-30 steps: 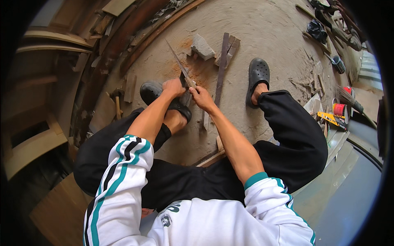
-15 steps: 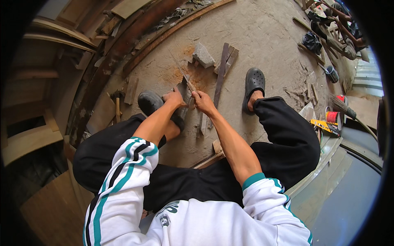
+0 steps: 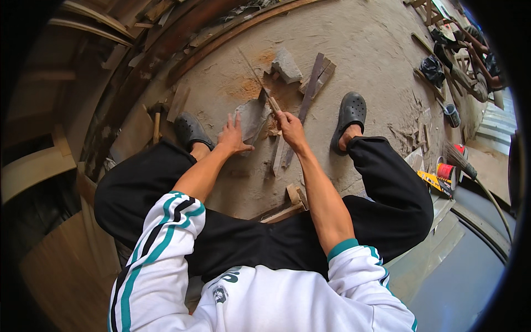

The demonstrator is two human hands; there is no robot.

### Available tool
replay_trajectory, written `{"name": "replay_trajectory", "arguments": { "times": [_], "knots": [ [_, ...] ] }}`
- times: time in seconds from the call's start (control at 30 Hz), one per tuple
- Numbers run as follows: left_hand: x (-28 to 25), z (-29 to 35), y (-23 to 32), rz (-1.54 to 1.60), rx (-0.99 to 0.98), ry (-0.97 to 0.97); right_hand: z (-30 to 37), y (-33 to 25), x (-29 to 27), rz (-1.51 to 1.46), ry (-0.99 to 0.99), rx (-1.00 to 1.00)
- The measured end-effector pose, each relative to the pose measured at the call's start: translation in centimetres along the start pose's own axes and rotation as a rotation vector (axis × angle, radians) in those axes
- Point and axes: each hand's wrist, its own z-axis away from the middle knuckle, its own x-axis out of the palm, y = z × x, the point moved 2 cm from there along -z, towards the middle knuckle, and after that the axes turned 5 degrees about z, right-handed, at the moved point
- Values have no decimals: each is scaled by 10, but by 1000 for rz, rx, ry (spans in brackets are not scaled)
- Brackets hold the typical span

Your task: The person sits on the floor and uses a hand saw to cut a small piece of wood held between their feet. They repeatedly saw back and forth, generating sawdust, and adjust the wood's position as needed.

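Pressure from the left hand (image 3: 235, 138), now spread flat, pins the grey slab (image 3: 251, 117); the saw handle (image 3: 274, 105) is kept clenched in the right hand (image 3: 290, 128).

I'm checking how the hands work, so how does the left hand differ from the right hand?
The left hand lies open, fingers spread flat on the grey workpiece; the right hand is closed around a wooden handle. The left steadies, while the right holds a thin-bladed tool. Both are bare.
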Motion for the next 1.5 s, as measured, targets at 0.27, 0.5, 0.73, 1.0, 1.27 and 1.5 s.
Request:
{"name": "replay_trajectory", "arguments": {
  "times": [0.27,0.5,0.73,1.0,1.27,1.5],
  "knots": [
    [10,16,6,171,-180,-5,9,6,-9,-232,-20,69],
    [28,33,33,551,-630,95,10,2,1,-206,8,11],
    [3,1,6,492,-419,499,10,25,9,-144,7,-13],
    [-20,-25,-22,270,-156,299,17,28,10,-186,39,36],
    [-21,-18,-26,177,-43,174,26,15,12,-151,27,52],
    [-30,-25,-9,186,-228,41,28,18,14,-93,95,29]
  ]
}}
